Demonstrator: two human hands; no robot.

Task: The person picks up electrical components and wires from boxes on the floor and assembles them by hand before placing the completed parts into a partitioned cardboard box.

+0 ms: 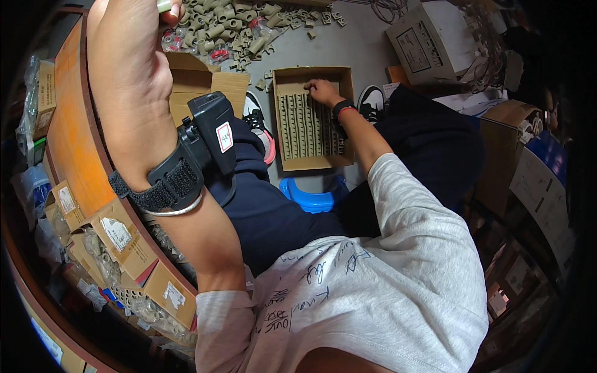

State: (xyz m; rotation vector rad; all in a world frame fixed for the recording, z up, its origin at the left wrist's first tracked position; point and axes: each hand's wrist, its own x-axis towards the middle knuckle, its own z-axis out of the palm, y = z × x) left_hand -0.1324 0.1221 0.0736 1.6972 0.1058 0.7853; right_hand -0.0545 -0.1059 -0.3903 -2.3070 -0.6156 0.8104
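Note:
My left hand (130,40) is raised close to the camera at the upper left, partly cut off by the frame. Its fingers are closed on a pale green tube-shaped piece (164,5), of which only the end shows. Farther down, my right hand (322,92) reaches into an open cardboard box (314,163) on the floor between my feet. A small olive-grey pipe fitting (308,86) appears pinched at its fingertips. Tight rows of similar pipe fittings (301,127) fill much of the box; my right hand is over their far end.
A loose heap of pipe fittings (217,28) with red-capped bags spreads across the floor beyond. A folded-open carton (214,84) stands left of the box. The blue stool (311,196) is nearer me. Left is a wooden bench (78,130); a white carton (429,40) stands far right.

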